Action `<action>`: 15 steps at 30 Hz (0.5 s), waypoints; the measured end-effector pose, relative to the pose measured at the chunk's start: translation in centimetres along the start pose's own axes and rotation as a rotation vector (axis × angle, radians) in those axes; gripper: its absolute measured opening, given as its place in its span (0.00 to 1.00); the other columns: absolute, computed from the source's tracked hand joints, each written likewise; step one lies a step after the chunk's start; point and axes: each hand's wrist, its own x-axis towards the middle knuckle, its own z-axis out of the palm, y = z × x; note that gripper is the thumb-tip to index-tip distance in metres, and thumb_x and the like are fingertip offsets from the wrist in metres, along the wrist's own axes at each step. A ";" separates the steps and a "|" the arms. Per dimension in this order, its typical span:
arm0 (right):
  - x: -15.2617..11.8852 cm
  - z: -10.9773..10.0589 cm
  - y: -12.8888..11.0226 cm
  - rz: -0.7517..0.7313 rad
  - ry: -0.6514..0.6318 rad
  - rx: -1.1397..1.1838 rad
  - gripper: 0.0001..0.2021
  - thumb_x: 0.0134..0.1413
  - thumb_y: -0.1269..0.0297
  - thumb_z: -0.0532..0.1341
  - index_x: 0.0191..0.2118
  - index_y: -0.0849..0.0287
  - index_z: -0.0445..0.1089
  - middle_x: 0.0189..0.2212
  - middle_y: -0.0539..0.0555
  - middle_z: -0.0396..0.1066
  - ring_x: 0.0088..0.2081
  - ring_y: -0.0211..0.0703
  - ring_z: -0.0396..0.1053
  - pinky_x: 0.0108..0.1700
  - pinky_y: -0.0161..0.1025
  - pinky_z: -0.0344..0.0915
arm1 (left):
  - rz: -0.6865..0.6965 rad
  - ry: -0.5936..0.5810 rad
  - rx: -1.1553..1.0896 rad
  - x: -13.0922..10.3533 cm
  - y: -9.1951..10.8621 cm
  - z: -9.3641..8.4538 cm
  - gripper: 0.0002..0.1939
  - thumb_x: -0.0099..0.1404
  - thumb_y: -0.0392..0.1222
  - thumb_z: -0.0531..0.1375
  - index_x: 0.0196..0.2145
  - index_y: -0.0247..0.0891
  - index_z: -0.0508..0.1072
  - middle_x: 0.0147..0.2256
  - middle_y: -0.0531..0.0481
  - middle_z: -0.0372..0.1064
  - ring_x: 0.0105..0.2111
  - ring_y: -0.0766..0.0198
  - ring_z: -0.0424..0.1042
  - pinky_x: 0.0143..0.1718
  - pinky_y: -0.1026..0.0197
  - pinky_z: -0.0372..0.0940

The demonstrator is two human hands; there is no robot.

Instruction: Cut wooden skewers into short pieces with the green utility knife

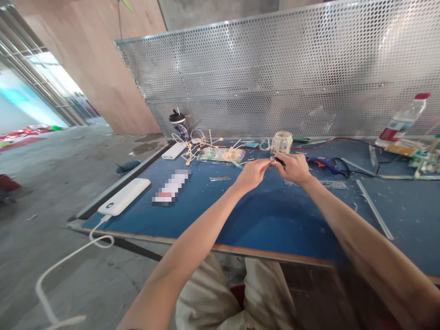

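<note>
My left hand and my right hand meet above the blue table, fingertips close together. Both are closed in a pinch around something small, pale at one spot and dark at another, mostly hidden by the fingers. Just behind them stands a clear jar. A blue glue gun with an orange trigger lies to the right of my right hand. Left of my left hand is a small flat metal strip. Beyond it lies a clear plastic packet beside thin sticks with round orange-tan ends.
A white power bank with a cable hanging off the table lies at the left edge. A dark cup and a red-capped bottle stand toward the back. Behind rises a perforated metal panel. A clear strip lies at right.
</note>
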 end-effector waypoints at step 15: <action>0.3 -1.5 0.8 -0.055 0.078 0.034 0.11 0.59 0.55 0.57 0.33 0.55 0.71 0.27 0.52 0.75 0.29 0.42 0.69 0.31 0.40 0.50 | -0.047 -0.017 -0.138 0.4 0.5 -0.6 0.17 0.78 0.44 0.49 0.52 0.36 0.73 0.43 0.45 0.80 0.42 0.60 0.80 0.45 0.59 0.73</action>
